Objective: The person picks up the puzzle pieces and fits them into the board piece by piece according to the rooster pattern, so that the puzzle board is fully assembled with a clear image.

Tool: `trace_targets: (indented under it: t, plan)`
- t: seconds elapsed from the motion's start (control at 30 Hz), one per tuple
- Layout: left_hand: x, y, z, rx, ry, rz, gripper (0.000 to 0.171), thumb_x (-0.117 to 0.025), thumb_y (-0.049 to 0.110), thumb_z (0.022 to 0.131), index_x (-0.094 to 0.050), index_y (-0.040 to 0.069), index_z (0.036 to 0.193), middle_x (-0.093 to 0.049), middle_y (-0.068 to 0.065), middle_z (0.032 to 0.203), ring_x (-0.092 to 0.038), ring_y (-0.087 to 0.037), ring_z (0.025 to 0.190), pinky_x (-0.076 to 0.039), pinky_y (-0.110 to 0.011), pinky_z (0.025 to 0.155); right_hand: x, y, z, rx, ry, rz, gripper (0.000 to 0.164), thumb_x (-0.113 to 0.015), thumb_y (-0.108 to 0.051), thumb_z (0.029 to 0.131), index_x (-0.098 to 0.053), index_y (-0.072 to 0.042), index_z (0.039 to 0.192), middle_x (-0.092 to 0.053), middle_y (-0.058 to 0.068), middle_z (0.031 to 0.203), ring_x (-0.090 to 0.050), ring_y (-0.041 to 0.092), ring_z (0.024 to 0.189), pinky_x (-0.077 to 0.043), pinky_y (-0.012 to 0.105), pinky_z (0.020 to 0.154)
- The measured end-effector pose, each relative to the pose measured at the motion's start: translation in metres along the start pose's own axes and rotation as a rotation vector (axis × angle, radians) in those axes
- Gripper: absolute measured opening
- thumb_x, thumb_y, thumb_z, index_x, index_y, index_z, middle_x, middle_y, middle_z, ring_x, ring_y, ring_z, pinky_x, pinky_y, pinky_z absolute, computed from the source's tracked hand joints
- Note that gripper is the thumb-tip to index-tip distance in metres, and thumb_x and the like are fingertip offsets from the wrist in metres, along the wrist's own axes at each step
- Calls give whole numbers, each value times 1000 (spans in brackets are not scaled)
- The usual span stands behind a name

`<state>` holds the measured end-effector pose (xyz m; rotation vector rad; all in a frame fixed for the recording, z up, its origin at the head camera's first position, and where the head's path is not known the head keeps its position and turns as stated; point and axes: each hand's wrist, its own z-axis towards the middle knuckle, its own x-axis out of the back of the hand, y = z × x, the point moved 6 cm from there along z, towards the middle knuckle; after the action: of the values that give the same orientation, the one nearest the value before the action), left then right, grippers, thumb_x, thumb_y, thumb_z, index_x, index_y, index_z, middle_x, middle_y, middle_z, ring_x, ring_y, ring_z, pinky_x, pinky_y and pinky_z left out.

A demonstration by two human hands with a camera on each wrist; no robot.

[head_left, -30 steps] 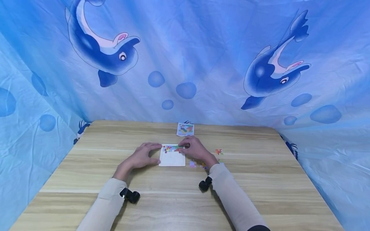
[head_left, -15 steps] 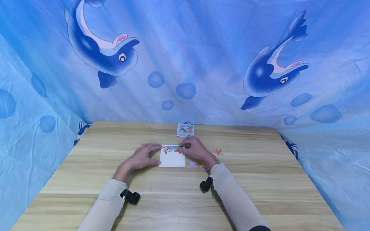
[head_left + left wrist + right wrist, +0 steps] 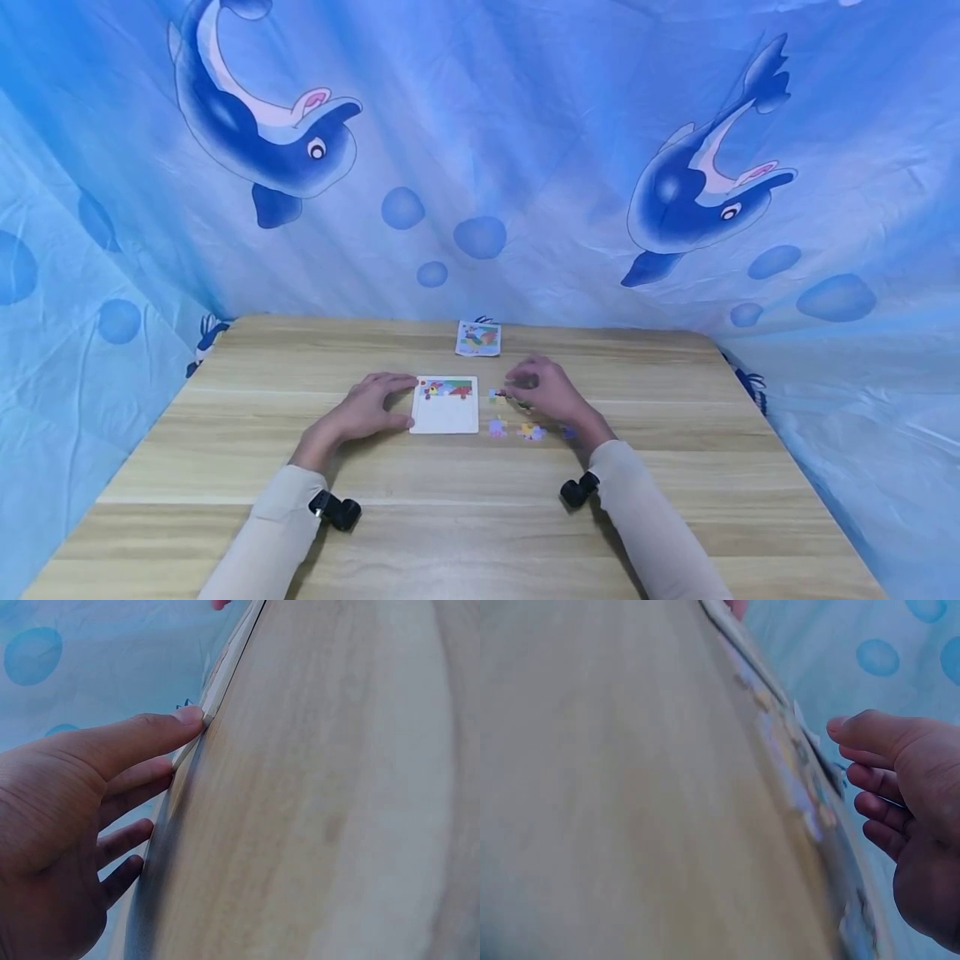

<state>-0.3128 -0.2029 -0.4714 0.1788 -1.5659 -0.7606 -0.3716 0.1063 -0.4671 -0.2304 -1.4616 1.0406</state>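
A white square puzzle tray lies on the wooden table, with a strip of coloured pieces filling its top row. My left hand rests flat at the tray's left edge. In the left wrist view its thumb touches the tray's corner. My right hand hovers to the right of the tray with fingers loosely curled, holding nothing that I can see. It is over several loose pieces; one small piece lies just left of its fingertips. The right wrist view shows its fingers above blurred pieces.
A small picture card lies near the table's far edge. More loose pieces sit in front of the right hand. Blue dolphin-print cloth hangs close around the table on three sides.
My right hand has left the tray's top right corner and moved right, over the loose pieces. The left hand stays at the tray's left edge.
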Motion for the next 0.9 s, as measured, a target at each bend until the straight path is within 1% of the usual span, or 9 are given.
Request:
trace_targets:
  t: [0.13, 0.27, 0.5, 0.63, 0.9]
  plan:
    - [1, -1, 0, 5, -3, -5, 74, -80, 38, 87, -53, 12, 151, -48, -17, 158, -37, -47, 147, -26, -73, 116, -1, 9, -6, -10, -24, -4, 18, -77, -21, 93, -79, -16, 111, -67, 1, 115, -60, 17, 100, -54, 33, 85]
    - [0, -1, 0, 11, -4, -5, 74, -80, 37, 87, -53, 13, 151, -48, -17, 158, -37, -46, 147, -26, -72, 116, -4, 10, -7, -5, -46, 7, 20, -77, -20, 93, -79, -17, 112, -67, 0, 114, -57, 16, 94, -51, 28, 79]
    - [0, 0, -2, 3, -2, -8, 72, -80, 35, 87, -54, 12, 151, -49, -18, 158, -38, -46, 146, -27, -72, 116, -10, 7, -5, 13, -52, -26, 21, -80, -22, 89, -80, -18, 110, -67, -1, 111, -55, 16, 96, -49, 29, 78]
    - [0, 1, -2, 7, -3, -3, 72, -80, 35, 87, -54, 12, 151, -49, -17, 157, -38, -46, 146, -28, -72, 116, -12, 7, -4, 19, -52, -47, 18, -81, -22, 89, -80, -19, 107, -68, -1, 109, -54, 17, 96, -47, 31, 79]
    - [1, 0, -1, 14, -4, -4, 72, -80, 36, 87, -54, 13, 151, -49, -17, 158, -37, -46, 147, -27, -72, 116, -11, 5, -3, 22, -48, -51, 15, -81, -21, 89, -81, -20, 104, -68, -1, 107, -52, 18, 95, -45, 31, 79]
